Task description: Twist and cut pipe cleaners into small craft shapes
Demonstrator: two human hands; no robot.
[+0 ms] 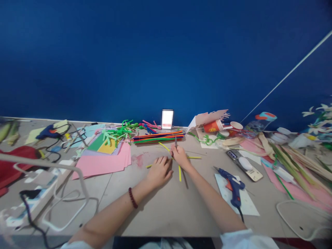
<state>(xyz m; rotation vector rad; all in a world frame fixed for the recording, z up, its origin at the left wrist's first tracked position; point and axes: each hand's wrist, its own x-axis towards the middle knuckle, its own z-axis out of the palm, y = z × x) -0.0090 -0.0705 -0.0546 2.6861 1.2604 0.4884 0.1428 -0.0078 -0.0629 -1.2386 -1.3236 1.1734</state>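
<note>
Left hand (159, 172) lies palm-down (fingers curled), right hand (180, 156) pinches.

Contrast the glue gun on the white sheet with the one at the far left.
The glue gun on the white sheet sits right of centre; the far-left glue gun lies on pale yellow paper. The first's cord runs straight; the far-left one's black cord loops loosely. Both are blue with orange parts.

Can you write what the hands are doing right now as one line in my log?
left hand: on yellow pipe cleaner | right hand: holds thin dark tool | nearby: blue glue gun
</note>
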